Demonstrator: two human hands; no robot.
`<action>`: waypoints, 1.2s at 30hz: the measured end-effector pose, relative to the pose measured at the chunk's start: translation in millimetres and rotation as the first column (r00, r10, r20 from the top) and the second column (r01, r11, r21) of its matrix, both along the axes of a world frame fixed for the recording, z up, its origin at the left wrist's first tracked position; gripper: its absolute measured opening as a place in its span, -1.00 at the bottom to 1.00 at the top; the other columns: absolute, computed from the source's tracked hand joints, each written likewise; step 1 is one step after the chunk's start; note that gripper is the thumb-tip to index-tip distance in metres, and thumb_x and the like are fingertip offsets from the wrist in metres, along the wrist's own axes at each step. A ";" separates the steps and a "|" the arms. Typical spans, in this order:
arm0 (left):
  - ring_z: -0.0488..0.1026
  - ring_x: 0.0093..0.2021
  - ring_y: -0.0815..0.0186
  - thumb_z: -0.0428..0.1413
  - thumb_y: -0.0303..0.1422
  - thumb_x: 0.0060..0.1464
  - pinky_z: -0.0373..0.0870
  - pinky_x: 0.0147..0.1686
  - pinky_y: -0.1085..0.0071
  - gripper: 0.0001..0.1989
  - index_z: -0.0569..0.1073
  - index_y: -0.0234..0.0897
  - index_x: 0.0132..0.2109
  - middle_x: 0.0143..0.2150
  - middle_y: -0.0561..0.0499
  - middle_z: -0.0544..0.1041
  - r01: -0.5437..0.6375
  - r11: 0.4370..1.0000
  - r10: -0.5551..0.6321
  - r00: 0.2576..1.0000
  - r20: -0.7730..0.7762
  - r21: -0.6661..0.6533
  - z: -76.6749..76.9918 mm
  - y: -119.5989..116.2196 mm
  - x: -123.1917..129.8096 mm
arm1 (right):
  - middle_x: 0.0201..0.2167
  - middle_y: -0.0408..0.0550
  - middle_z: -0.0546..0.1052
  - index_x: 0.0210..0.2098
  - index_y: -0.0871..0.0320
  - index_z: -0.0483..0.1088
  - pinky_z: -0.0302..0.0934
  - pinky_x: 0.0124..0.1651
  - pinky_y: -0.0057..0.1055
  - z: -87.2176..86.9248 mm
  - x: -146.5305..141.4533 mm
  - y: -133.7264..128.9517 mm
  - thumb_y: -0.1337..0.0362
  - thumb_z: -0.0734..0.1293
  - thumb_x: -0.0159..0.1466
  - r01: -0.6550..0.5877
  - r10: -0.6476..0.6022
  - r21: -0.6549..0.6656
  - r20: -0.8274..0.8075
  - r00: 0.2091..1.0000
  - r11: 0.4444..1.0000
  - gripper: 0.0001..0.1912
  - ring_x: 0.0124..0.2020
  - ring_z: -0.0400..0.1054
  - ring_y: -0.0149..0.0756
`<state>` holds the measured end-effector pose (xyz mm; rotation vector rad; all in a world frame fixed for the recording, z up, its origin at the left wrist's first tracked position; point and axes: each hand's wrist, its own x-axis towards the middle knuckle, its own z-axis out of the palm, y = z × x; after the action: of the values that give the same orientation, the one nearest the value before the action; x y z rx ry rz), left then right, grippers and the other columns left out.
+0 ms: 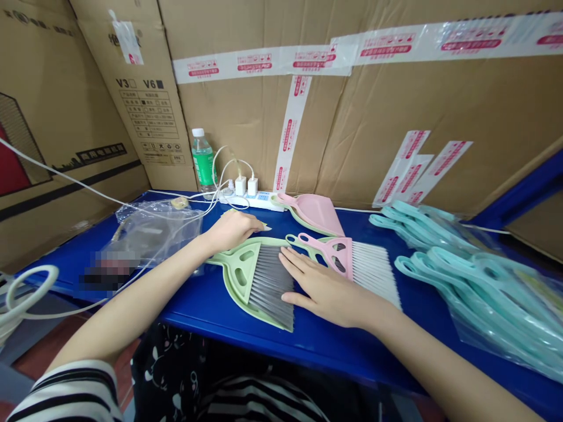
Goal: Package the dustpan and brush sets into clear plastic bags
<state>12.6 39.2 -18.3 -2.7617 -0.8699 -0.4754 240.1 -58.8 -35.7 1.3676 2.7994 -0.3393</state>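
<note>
A light green hand brush [241,271] with grey bristles lies on a light green dustpan [235,302]. My right hand [321,287] is open, its fingers stretched flat at the right edge of the grey bristles. Just behind the brush, my left hand [233,230] is closed, fingers curled at a small yellow-and-white paper label [267,227]; the hand covers most of it. To the right lies a pink hand brush [336,255] with white bristles, partly behind my right hand. Farther back sits a pink dustpan [319,212] stacked on a green one.
Bagged turquoise brushes or dustpans [479,287] are piled on the right. A white power strip [264,200] with chargers and a water bottle [203,164] stand at the back. Clear plastic bags [153,231] and cables lie left on the blue table [193,305]. Cardboard boxes [246,117] wall the back.
</note>
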 end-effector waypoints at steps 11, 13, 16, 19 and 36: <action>0.55 -0.28 0.34 0.01 -0.50 0.17 0.38 -0.28 0.47 -0.83 0.50 -0.26 -0.22 -0.28 0.03 0.61 0.199 0.978 -0.191 0.975 0.118 -0.063 14.5 -28.6 -5.6 | 0.13 0.18 0.43 0.13 0.27 0.35 0.18 0.21 -0.02 -1.3 2.8 16.2 0.24 0.18 0.34 -0.018 0.035 0.376 -0.037 0.999 0.927 -0.58 0.14 0.31 -0.01; 0.54 -0.28 0.37 0.01 -0.53 0.15 0.39 -0.25 0.48 -0.81 0.51 -0.26 -0.25 -0.28 0.03 0.60 0.303 0.937 -0.283 0.950 0.133 -0.174 17.7 -32.1 -6.3 | 0.11 0.19 0.44 0.12 0.31 0.35 0.18 0.21 -0.04 -4.2 1.3 19.8 0.29 0.18 0.33 -0.018 0.045 0.428 -0.054 0.998 0.903 -0.59 0.14 0.32 -0.03; 0.53 -0.30 0.39 0.02 -0.57 0.12 0.39 -0.26 0.50 -0.80 0.52 -0.28 -0.28 -0.31 0.02 0.60 0.384 0.873 -0.346 0.922 0.172 -0.301 21.1 -37.2 -5.3 | 0.13 0.17 0.43 0.14 0.30 0.34 0.18 0.21 -0.01 -8.9 0.3 23.5 0.30 0.16 0.34 -0.042 0.072 0.460 -0.049 0.996 0.887 -0.58 0.18 0.27 -0.02; 0.52 -0.34 0.40 0.03 -0.59 0.08 0.39 -0.30 0.52 -0.81 0.52 -0.29 -0.31 -0.34 0.02 0.59 0.400 0.827 -0.358 0.916 0.178 -0.395 22.6 -42.0 -3.6 | 0.14 0.13 0.42 0.15 0.25 0.33 0.16 0.20 0.07 -11.9 0.1 25.6 0.28 0.13 0.36 -0.066 0.089 0.447 -0.029 0.996 0.892 -0.58 0.22 0.21 0.00; 0.53 -0.33 0.39 0.06 -0.57 0.06 0.40 -0.26 0.51 -0.81 0.54 -0.26 -0.30 -0.33 0.02 0.62 0.416 0.684 -0.403 0.900 0.165 -0.599 15.7 -56.5 4.7 | 0.17 0.09 0.39 0.23 0.17 0.22 0.03 0.27 0.12 -13.4 0.0 24.6 0.25 0.09 0.37 -0.037 0.057 0.352 -0.048 0.997 0.935 -0.53 0.29 0.09 0.01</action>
<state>17.2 -17.3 -2.7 -3.6110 -0.4361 -0.3133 240.1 -34.3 -49.1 1.3590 3.0436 0.1361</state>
